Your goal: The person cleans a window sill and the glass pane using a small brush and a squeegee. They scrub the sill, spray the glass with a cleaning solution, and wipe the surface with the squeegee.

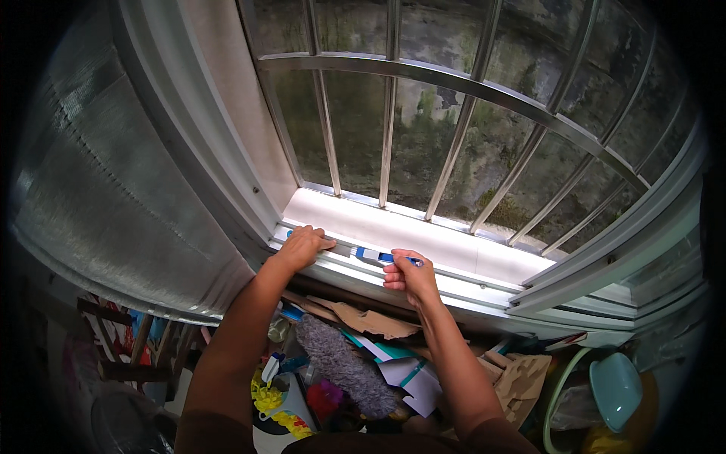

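My right hand (413, 273) grips a small blue-and-white window-track brush (374, 255) by its handle, with the white bristles facing left. The brush lies over the white sliding-window track (465, 289). My left hand (304, 248) rests at the left end of the track, fingers bent over what seems to be a flat tool. A grey, blade-like piece (341, 249) shows on its right side, close to the bristles. A bit of blue (289, 233) peeks out on the other side. The hand hides whatever lies between these two parts.
Metal security bars (385, 142) stand beyond the pale sill (431, 238). A silvery curtain (113, 187) hangs at left. Below the window lie a fluffy grey duster (346, 363), torn cardboard (368, 318), a dustpan-like grey item (295, 403) and a light-blue basin (615, 391). A wooden rack (136, 371) stands lower left.
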The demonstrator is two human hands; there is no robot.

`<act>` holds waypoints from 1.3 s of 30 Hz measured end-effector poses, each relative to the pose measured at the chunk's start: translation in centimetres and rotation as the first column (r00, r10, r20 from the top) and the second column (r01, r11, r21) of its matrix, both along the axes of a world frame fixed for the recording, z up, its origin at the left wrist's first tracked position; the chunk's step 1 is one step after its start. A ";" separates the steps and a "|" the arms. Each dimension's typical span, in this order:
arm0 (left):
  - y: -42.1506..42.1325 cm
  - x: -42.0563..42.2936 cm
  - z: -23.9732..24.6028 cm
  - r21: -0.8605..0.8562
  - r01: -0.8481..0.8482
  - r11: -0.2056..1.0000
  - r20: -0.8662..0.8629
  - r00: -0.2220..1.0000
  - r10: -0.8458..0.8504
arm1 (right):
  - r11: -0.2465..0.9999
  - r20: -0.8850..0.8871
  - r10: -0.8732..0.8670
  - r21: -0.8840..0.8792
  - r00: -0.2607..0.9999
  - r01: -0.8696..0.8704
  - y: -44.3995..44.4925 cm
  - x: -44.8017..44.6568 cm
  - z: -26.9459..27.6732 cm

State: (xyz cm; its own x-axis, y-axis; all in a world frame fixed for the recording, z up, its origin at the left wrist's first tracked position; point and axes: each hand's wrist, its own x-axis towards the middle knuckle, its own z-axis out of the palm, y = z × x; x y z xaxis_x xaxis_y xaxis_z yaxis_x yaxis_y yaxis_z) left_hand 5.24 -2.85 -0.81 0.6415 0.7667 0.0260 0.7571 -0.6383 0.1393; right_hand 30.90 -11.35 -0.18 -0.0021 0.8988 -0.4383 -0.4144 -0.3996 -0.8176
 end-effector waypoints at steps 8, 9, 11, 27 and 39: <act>-0.3 0.0 -0.1 0.068 -0.009 0.998 -0.064 0.998 0.013 | 0.920 0.461 0.117 0.283 0.880 -0.271 -2.1 -0.5 4.0; -0.4 0.2 0.1 0.077 -0.011 0.997 -0.078 0.997 0.017 | 0.892 0.577 0.119 0.296 0.808 -0.342 -2.1 -0.8 4.6; -0.7 0.6 0.5 0.094 -0.019 0.995 -0.104 0.994 0.029 | 0.863 0.631 0.109 0.323 0.768 -0.388 -1.6 -1.1 4.0; -0.4 -1.2 1.0 0.139 -0.011 0.990 -0.064 0.998 0.020 | 0.761 0.793 0.045 0.367 0.607 -0.536 1.1 -2.1 1.4; -0.2 -1.7 0.5 0.149 0.035 0.988 -0.012 0.999 -0.034 | 0.853 0.636 0.120 0.327 0.763 -0.407 -1.4 -0.4 4.3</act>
State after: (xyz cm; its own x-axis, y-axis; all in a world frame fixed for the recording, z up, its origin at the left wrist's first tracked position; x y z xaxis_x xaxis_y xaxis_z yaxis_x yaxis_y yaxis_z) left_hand 3.57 -3.09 -0.34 0.6685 0.7319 0.1321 0.7349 -0.6773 0.0336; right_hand 30.49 -12.72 4.07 -0.1474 0.9890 -0.0135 0.2576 0.0252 -0.9659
